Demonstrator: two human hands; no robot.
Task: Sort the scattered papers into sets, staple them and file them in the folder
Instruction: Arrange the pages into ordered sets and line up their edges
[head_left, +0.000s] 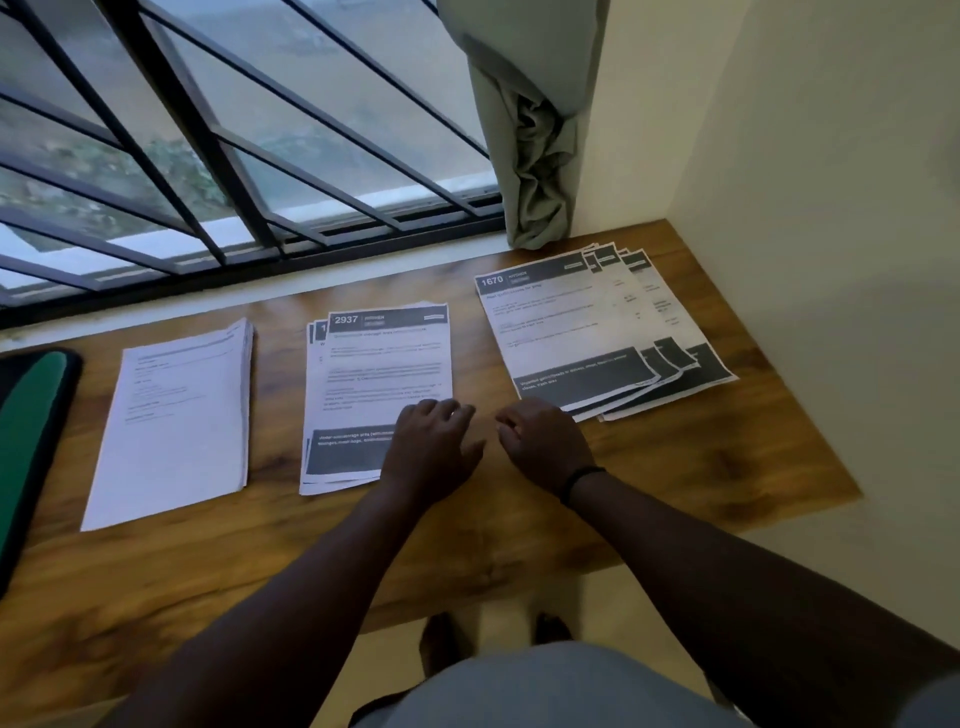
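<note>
Sorting looks done and stapling and filing remain: folder (31, 441) at the table's (727, 467) left edge, then three stacks (171, 421), left hand (431, 447) flat on the middle one, right hand (540, 441) loosely curled, empty.

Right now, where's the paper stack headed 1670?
In the head view, the 1670 stack lies fanned at the table's far right, below the curtain, right of the 2937 stack.
</note>
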